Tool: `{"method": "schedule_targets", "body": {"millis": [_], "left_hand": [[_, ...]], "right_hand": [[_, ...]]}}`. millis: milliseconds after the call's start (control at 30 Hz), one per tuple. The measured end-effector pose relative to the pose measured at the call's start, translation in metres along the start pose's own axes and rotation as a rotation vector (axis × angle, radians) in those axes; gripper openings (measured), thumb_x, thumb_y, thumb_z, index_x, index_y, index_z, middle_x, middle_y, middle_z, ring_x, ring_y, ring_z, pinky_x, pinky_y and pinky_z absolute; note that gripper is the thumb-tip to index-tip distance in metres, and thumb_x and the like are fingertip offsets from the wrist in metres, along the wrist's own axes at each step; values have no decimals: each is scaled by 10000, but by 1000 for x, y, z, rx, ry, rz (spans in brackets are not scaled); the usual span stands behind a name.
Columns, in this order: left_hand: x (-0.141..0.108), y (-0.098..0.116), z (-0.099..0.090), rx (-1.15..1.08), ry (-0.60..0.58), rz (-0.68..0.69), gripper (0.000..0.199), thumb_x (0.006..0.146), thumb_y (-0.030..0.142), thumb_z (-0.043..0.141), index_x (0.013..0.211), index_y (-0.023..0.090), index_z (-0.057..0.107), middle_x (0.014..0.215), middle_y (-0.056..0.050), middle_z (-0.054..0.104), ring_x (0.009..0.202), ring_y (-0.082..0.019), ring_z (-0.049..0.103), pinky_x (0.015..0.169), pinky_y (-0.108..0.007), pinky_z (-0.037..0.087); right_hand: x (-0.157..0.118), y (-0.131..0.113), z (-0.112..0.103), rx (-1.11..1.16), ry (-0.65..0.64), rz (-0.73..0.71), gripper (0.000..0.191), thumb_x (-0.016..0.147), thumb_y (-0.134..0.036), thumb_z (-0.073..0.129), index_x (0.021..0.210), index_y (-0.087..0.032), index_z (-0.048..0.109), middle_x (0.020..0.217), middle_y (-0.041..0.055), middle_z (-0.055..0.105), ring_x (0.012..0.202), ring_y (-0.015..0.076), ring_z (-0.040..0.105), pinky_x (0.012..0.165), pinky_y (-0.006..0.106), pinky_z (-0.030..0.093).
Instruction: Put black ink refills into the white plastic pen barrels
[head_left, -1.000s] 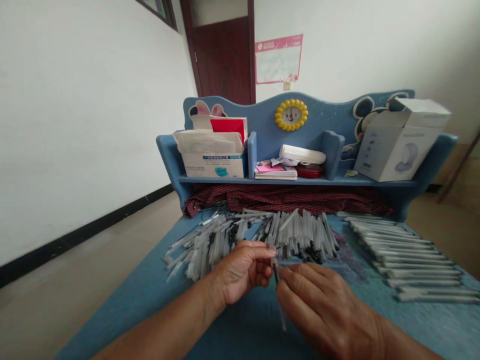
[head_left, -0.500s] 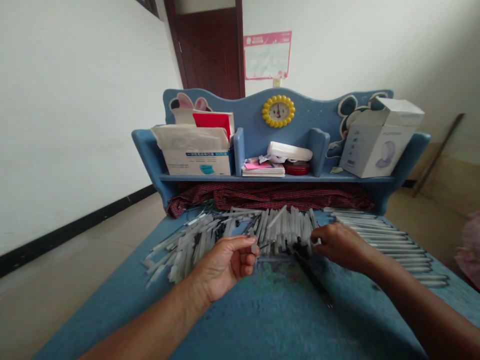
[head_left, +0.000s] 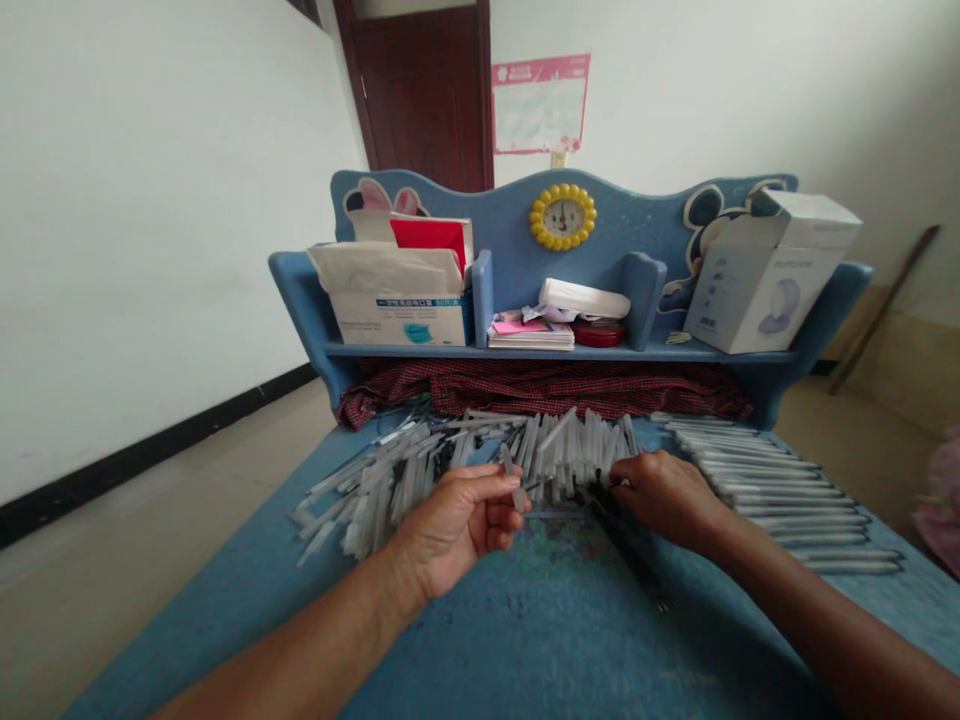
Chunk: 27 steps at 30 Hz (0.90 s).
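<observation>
Thumb and fingertips of the left hand (head_left: 465, 515) are closing in a narrow pinch on a short translucent piece (head_left: 513, 480), the other fingers curling loosely; this grip is apparently leaving both ends exposed. With that piece as clock centre, the right hand (head_left: 667, 495) is reaching to 3 o'clock, its fingers drawn nearly together beside small black parts (head_left: 600, 487); whether it is gripping one cannot be told. Dark slender strips (head_left: 626, 548) are lying at 4 o'clock, within its easy reach. Translucent tubes (head_left: 577, 445) are massing at 1 o'clock, and a looser heap (head_left: 375, 490) is fanning out at 9 o'clock, probably keeping stock near both hands. Farther out at 3 o'clock, pen-like rods (head_left: 795, 495) are lying side by side on the surface (head_left: 510, 630), their even row seemingly separating them from the jumble.
</observation>
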<state>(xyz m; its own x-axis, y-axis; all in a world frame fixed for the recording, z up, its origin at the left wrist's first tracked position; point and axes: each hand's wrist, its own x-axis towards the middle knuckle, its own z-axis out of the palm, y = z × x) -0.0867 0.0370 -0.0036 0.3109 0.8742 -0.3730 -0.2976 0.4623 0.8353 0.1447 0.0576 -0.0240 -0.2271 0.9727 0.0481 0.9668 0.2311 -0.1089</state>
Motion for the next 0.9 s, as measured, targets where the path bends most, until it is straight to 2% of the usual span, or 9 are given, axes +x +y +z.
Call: {"method": "schedule_targets", "body": {"millis": [100, 200, 300, 433, 600, 800, 900], "left_hand": [[1, -2, -1, 12, 1, 3, 148, 714, 104, 563, 860, 114, 544, 590, -15, 602, 441, -77, 541, 369, -143, 387], [2, -4, -2, 23, -4, 4, 168, 706, 133, 579, 869, 121, 542, 610, -18, 610, 452, -79, 549, 370, -142, 381], [2, -6, -3, 41, -22, -1, 179, 702, 149, 584, 873, 125, 540, 616, -16, 611, 454, -83, 556, 370, -146, 380], [1, -9, -2, 74, -36, -18, 179, 706, 155, 578, 878, 129, 535, 631, -19, 620, 465, -91, 574, 364, -148, 378], [0, -11, 0, 102, -72, -20, 184, 708, 169, 575, 880, 144, 516, 639, -17, 624, 490, -113, 599, 360, -152, 373], [0, -10, -1, 114, -79, -12, 208, 705, 180, 585, 894, 146, 505, 646, -17, 621, 503, -118, 607, 367, -155, 371], [1, -11, -1, 115, -80, 7, 203, 716, 181, 574, 903, 148, 500, 655, -16, 616, 504, -112, 603, 374, -155, 375]], "right_hand": [[-2, 2, -5, 67, 21, -38, 218, 767, -212, 424, 753, -194, 641, 664, 33, 629, 641, 146, 580, 560, 218, 351], [-7, 0, -10, 314, -9, -87, 228, 793, -254, 399, 860, -190, 606, 582, -21, 569, 498, 93, 501, 473, 183, 322], [-13, -9, -12, 508, -36, -201, 179, 775, -227, 407, 787, -173, 578, 559, -36, 515, 474, 79, 443, 445, 178, 285], [-25, -27, -11, 253, 21, -345, 135, 721, -139, 421, 648, -179, 528, 531, -34, 490, 483, 82, 424, 477, 211, 236], [-37, -49, -3, -39, 42, -511, 128, 700, -104, 433, 695, -181, 535, 620, 9, 588, 501, 112, 483, 497, 268, 192], [-35, -58, 7, -80, 57, -557, 164, 731, -80, 414, 734, -172, 550, 675, 25, 590, 547, 129, 506, 505, 275, 207], [-34, -57, 8, 43, 89, -548, 154, 744, -81, 414, 727, -161, 545, 677, 14, 563, 549, 107, 473, 515, 256, 237]]}}
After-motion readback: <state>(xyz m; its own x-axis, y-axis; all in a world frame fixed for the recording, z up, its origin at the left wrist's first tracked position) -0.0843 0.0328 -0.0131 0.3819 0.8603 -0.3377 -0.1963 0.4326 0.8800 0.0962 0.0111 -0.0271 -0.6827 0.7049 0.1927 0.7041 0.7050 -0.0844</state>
